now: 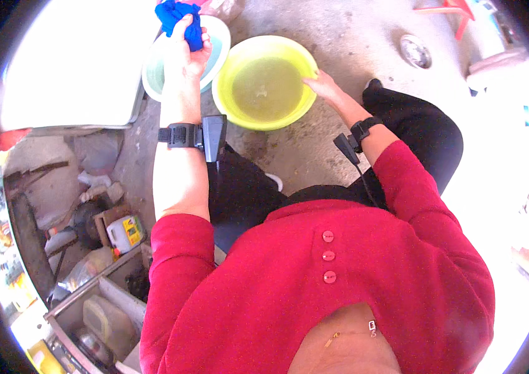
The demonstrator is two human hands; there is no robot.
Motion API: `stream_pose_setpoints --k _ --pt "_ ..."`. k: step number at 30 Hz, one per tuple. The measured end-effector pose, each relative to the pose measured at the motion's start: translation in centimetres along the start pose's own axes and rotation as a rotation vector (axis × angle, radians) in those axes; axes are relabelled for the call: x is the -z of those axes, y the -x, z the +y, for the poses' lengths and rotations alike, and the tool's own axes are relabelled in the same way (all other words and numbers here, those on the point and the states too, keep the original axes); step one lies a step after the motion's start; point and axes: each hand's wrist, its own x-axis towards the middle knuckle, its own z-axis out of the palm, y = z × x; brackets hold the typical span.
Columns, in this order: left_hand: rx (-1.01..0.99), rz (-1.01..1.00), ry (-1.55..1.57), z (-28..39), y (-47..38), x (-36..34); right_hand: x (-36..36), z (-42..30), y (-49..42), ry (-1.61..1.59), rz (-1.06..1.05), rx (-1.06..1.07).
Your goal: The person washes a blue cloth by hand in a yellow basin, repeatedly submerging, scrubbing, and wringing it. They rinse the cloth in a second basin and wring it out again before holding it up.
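A bunched blue cloth (182, 23) is gripped in my left hand (192, 53), over a pale blue-green basin (154, 70) at the upper left. Beside that basin stands a yellow-green plastic basin (269, 119) with cloudy water in it. My right hand (321, 84) is at this basin's right rim, the thumb and fingers on the edge. Both basins are on the concrete floor, their rims close together or touching.
A white tabletop (73, 65) fills the upper left. A round metallic item (415, 51) lies on the floor, near a red plastic stool (456, 11). At lower left are a white jug with a yellow label (125, 233) and a compartmented box (77, 322) holding containers.
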Motion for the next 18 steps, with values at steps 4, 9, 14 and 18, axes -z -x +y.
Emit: stream_pose_setpoints --k 4,9,14,18 --pt "0.013 -0.037 0.127 -0.1 -1.6 -2.1 6.3 -8.1 3.5 -0.252 -0.124 0.924" --pt "0.063 -0.142 0.206 -2.2 -2.8 -5.6 10.2 -12.3 6.8 0.575 -0.358 0.542" --pt "0.186 -0.241 0.138 -3.5 0.7 -8.1 11.1 -14.2 6.2 0.178 -0.268 0.849" --pt "0.288 -0.180 -0.049 -3.6 5.5 -6.9 10.1 -12.8 6.4 -0.270 -0.347 0.644"
